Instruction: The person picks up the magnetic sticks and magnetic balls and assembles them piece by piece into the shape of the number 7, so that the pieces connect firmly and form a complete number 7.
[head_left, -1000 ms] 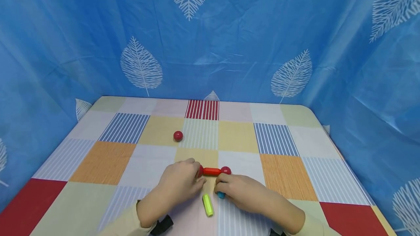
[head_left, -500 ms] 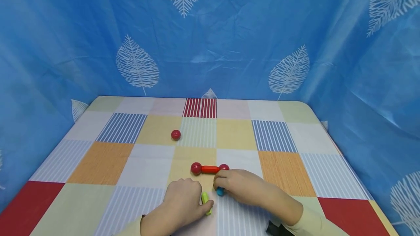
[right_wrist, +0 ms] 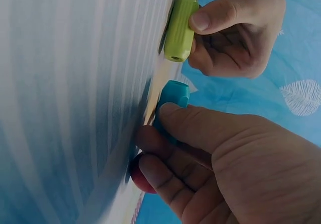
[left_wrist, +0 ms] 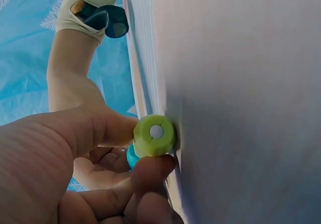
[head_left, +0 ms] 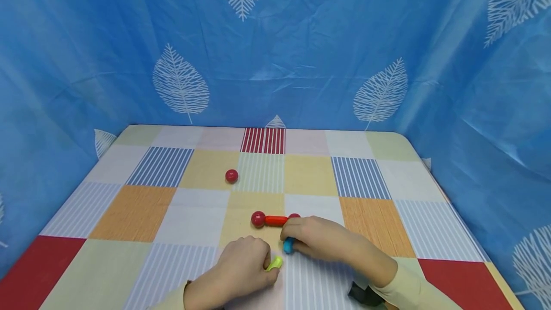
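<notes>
My left hand (head_left: 243,267) pinches a yellow-green toy rod (head_left: 274,263) between thumb and fingers, low over the table. In the left wrist view the rod's near end (left_wrist: 143,146) has a silver dot at its centre. My right hand (head_left: 320,238) pinches a blue rod (right_wrist: 174,91) with thumb and forefinger. The two rods are apart. Just beyond the hands, an orange-red rod (head_left: 276,221) lies between a red ball (head_left: 258,219) on the left and another red ball (head_left: 294,215) on the right. My right hand partly hides that right ball.
Farther back on the patchwork tablecloth (head_left: 142,212) lies a loose red ball (head_left: 231,176). A blue curtain (head_left: 275,51) with white leaf prints hangs behind and along both sides of the table. A black device (head_left: 365,294) sits below my right wrist.
My left hand has left the left red ball, moved down toward me and taken hold of the yellow-green rod, which is now turned. My right hand keeps the blue rod, shifting slightly.
</notes>
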Demonstrator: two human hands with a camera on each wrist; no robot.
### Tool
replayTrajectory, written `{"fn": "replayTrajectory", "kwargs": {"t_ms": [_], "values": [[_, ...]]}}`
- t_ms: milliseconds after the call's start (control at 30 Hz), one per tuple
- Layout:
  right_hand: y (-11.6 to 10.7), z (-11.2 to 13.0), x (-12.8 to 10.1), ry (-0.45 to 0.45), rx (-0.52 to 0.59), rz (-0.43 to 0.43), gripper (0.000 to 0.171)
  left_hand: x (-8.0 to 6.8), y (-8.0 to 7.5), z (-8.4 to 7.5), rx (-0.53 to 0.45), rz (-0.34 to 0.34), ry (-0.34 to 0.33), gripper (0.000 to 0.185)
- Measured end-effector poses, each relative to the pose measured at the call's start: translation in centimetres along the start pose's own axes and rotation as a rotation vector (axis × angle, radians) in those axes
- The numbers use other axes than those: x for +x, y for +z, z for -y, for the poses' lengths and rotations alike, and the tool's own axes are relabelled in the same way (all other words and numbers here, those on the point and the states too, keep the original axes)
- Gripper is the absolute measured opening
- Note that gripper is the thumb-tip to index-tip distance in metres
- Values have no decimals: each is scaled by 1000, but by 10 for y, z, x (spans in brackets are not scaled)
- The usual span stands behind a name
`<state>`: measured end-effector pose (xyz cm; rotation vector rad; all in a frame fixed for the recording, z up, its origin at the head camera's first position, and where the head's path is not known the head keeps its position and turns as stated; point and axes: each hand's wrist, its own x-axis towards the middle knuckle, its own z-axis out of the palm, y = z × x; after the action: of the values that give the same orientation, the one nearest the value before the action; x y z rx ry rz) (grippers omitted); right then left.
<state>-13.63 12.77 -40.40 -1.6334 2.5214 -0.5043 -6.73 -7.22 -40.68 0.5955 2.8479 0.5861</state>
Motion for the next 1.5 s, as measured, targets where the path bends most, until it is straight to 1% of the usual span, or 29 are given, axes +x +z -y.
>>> {"fn": "replayTrajectory", "kwargs": {"t_ms": [167,300,500,733,1000,1267,1400,1500], "values": [[1,-2,0,10,-4,2,14,1,0,-1,-10,-2,-2,39],[2,-3,0,9,-17,-2,14,2,1,-2,-7,-21,-4,36],[3,-2,0,-3,-42,-10,14,3,3,-3,-32,-58,6,33],[2,0,2,7,-63,-7,14,2,3,-3,-32,-46,4,37],[3,4,3,-3,-87,-2,14,2,3,-3,-47,-56,2,38],[3,5,4,-2,-113,0,15,2,2,-4,-42,-44,-7,39],[3,4,2,-1,-106,-20,12,1,1,-4,-6,-9,-29,41],[4,3,1,3,-98,-30,10,1,-1,-3,42,15,-37,37]]}}
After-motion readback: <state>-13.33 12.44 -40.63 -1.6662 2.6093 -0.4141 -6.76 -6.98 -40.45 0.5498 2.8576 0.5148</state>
